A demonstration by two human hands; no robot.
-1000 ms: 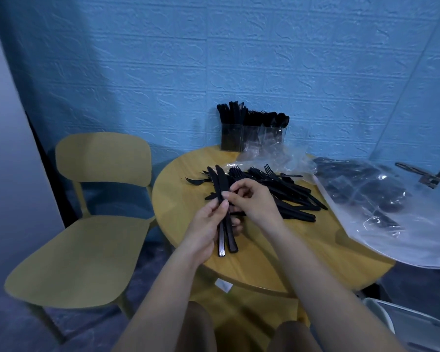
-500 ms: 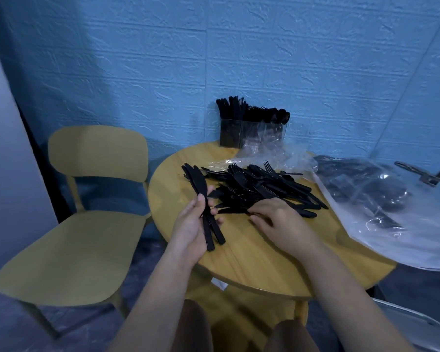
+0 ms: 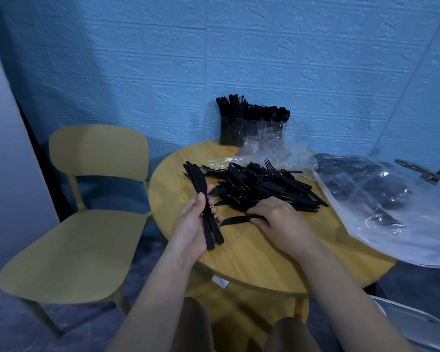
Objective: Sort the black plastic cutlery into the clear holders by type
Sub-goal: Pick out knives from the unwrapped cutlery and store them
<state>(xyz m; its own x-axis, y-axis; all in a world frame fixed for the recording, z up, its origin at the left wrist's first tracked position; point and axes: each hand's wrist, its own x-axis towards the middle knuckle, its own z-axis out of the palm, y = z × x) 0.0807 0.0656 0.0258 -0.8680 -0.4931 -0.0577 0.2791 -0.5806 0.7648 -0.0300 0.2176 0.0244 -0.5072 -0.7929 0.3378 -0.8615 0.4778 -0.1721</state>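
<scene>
A heap of black plastic cutlery [image 3: 264, 185] lies in the middle of the round wooden table [image 3: 239, 257]. My left hand [image 3: 192, 227] grips a bundle of black knives [image 3: 201, 196], blades pointing away from me. My right hand [image 3: 277, 219] pinches a single black knife [image 3: 233, 221] at the near edge of the heap, its blade pointing left along the tabletop. The clear holders [image 3: 250, 129] stand at the far edge of the table against the wall, filled with upright knives, forks and spoons.
Crumpled clear plastic wrap [image 3: 272, 154] lies between the holders and the heap. A large clear bag of more black cutlery [image 3: 381, 199] covers the table's right side. A yellow chair [image 3: 81, 224] stands to the left, and a blue wall behind.
My left hand has carried the knife bundle to the left, away from the heap. My right hand let go of the bundle, dropped to the heap's near edge and took hold of one knife.
</scene>
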